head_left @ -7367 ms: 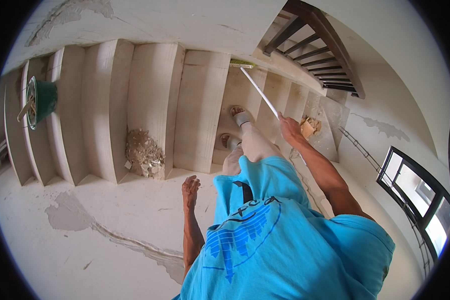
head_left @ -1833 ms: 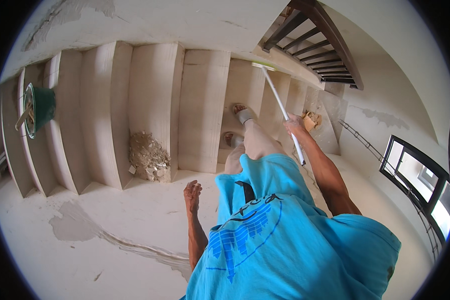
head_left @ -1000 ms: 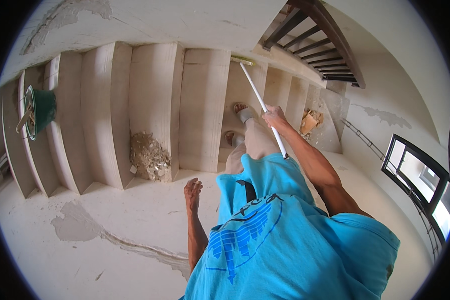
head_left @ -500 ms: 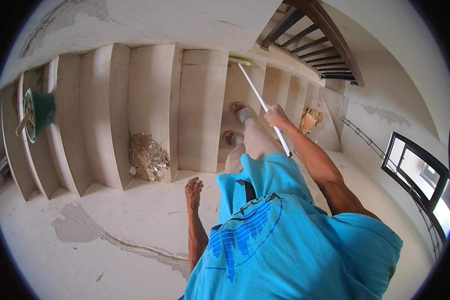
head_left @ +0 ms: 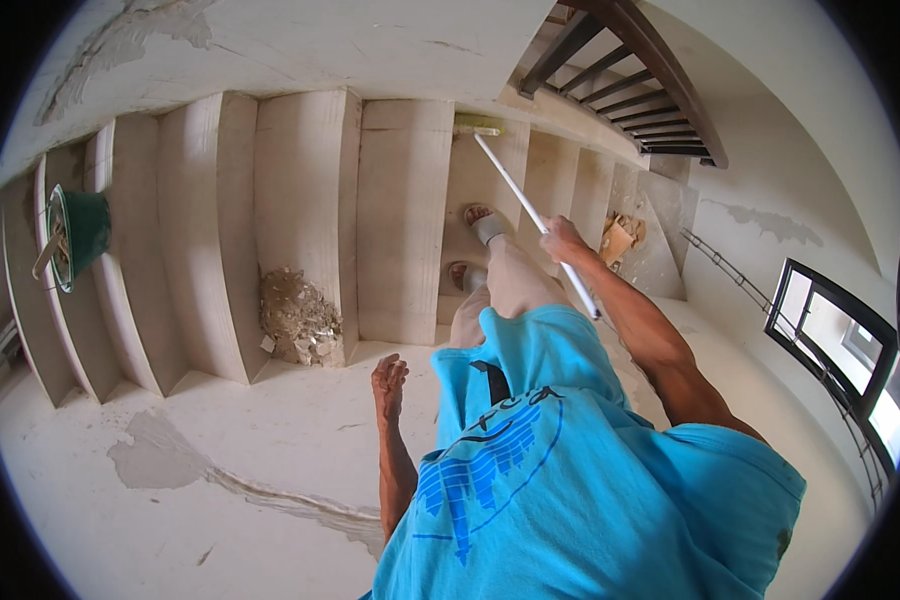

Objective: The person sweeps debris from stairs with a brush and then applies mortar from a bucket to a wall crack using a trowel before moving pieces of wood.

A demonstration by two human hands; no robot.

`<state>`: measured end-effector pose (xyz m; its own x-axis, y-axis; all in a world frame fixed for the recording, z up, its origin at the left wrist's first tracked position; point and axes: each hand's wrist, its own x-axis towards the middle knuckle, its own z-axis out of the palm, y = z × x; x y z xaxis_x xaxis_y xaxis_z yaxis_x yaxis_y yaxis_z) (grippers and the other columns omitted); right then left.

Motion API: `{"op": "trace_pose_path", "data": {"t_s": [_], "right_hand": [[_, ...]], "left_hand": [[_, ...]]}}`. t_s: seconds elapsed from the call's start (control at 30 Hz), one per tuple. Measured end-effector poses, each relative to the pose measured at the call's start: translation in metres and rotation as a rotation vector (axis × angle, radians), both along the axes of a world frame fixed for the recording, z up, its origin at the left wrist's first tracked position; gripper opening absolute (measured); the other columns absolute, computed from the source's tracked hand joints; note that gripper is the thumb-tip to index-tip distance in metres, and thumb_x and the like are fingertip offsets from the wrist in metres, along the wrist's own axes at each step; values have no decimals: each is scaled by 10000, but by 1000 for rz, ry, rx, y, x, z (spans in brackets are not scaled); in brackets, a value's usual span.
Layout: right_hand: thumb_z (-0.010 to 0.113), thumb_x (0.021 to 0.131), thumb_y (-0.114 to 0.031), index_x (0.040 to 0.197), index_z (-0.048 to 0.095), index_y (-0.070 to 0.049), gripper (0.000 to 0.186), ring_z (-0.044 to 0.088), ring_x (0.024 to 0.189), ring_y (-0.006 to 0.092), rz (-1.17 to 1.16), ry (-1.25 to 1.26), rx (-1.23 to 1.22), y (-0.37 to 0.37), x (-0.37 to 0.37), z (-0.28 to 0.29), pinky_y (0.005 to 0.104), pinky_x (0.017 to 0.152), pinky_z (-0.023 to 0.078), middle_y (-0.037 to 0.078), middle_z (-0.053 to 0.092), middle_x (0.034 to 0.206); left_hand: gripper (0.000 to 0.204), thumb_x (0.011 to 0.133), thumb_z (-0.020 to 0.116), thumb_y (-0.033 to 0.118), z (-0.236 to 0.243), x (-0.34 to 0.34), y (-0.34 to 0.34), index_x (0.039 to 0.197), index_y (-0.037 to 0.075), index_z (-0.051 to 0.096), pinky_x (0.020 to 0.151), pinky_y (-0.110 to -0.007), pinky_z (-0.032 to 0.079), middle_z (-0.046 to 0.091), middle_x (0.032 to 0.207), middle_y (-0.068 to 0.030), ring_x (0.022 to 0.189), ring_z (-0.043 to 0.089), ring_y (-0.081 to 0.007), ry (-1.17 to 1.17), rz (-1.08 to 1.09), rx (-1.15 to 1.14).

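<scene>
My right hand [head_left: 564,240] is closed around the white handle of a broom [head_left: 511,184]. Its yellow-green bristle head [head_left: 480,127] rests on a stair step, against the far wall. The handle slants from there down toward my body, and its near end sticks out below my fist. Out to my left side, my left hand [head_left: 390,376] hangs over the near wall with loosely bent fingers and nothing in it. Both my feet, in light sandals [head_left: 486,224], stand on the step being touched by the broom.
A heap of plaster rubble [head_left: 299,318] lies on a step to the left. Further left stands a green bucket [head_left: 82,232] with a stick-like handle poking out. More broken debris [head_left: 622,240] sits on the right-hand steps. A dark railing [head_left: 630,85] rises at the upper right.
The broom's near end and my right hand have shifted slightly right. Its head has slid a little toward me along the step. My left hand stays almost in place.
</scene>
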<state>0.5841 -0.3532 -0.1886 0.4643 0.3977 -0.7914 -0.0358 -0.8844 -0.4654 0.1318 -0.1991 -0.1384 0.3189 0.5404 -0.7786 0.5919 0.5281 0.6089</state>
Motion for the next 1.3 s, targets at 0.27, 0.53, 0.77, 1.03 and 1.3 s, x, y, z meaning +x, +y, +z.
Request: {"op": "trace_pose_path", "data": {"t_s": [0.27,0.53,0.77,1.03,1.3], "right_hand": [[485,742,-46,1298,526,-51,558,571,433,221,40,-151,78,-22,12,4,342,428,486,147,587,604],[487,725,-47,1224,558,26,509,550,425,209,128,24,16,-28,12,35,338,423,474,157,568,602],[478,788,-77,1201,532,-31,419,422,400,103,-417,357,69,-52,-2,92,273,351,371,21,460,596],[411,945,-156,1317,449,-85,380,343,420,62,-737,749,237,-70,-7,77,248,337,328,-27,365,633],[387,995,-250,1329,442,-143,355,321,399,63,-951,915,354,-53,-20,35,241,324,305,-33,368,608]], "left_hand": [[481,860,634,376,-5,-3,1,1168,13,561,700,-285,463,637,932,-79,822,611,-167,2,-55,25],[476,863,621,387,2,7,1,1151,12,571,695,-288,460,625,900,-73,820,605,-168,41,-47,20],[447,858,629,357,3,10,1,1137,11,579,680,-281,460,625,893,-74,797,602,-160,58,-25,31],[441,867,623,343,4,3,-1,1150,9,571,694,-289,465,636,899,-80,795,604,-158,47,-31,29],[469,858,629,344,9,1,0,1172,2,562,725,-307,472,643,926,-92,843,614,-182,68,-17,18]]}}
